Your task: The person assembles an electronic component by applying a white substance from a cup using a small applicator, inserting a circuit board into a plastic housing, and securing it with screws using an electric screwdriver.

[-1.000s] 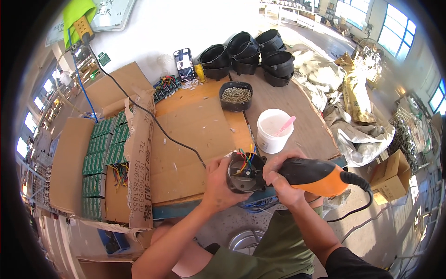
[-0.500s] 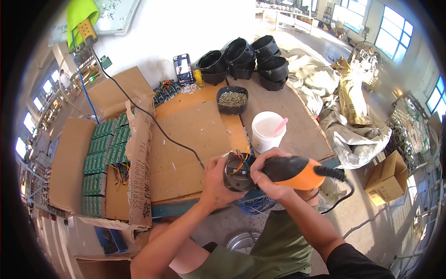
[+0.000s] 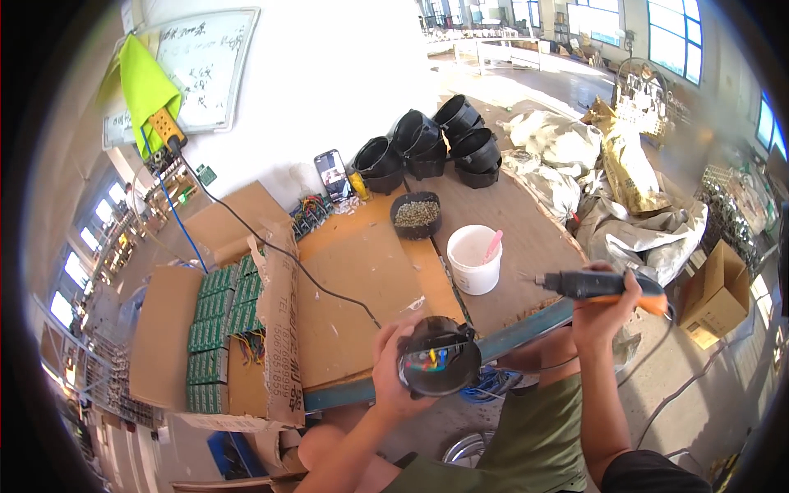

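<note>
My left hand point(image 3: 396, 366) grips the side of a round black plastic housing point(image 3: 448, 378), tilted so its inside faces me. Red, yellow, green and blue wires point(image 3: 427, 359) lie inside it. Off to the right, my right hand point(image 3: 604, 316) is wrapped round an electric screwdriver point(image 3: 588, 285), black in front with an orange rear part. Its tip points left, apart from the housing, toward a white bucket point(image 3: 475, 275) with a pink scoop point(image 3: 492, 246) in it. A cord hangs from the tool's rear end.
A black bowl of small metal parts point(image 3: 417, 215) stands behind the bucket, near several stacked black housings point(image 3: 419, 135). At left, a cardboard box point(image 3: 283, 337) holds green cartons point(image 3: 211, 329). A black cable point(image 3: 312, 275) crosses the table. Sacks point(image 3: 641, 230) lie at right.
My right hand has drawn the screwdriver away from the housing, out to the right, and swung its tip leftward. The housing now tilts more toward me. The view has shifted.
</note>
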